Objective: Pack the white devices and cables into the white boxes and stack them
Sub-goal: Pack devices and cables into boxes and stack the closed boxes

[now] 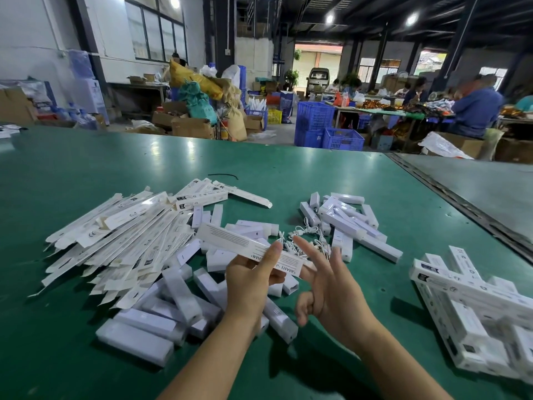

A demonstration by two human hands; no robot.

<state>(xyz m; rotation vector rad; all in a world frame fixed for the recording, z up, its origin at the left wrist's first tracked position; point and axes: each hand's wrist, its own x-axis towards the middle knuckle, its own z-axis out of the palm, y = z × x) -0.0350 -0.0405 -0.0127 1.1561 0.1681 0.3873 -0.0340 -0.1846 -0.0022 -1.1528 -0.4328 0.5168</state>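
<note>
My left hand grips a long white box printed "SMART LAMP", held above the green table. My right hand is beside the box's near end with its index and other fingers straight and spread; its fingertips are near the box end. White cables lie tangled just beyond my hands. Several white devices lie in a heap to the far right of the cables. Packed white boxes are stacked crosswise at the right.
A big pile of flat unfolded white boxes covers the left of the table. Small white inner cartons lie scattered in front of it. A metal seam runs along the table's right side. Blue crates and seated people are far behind.
</note>
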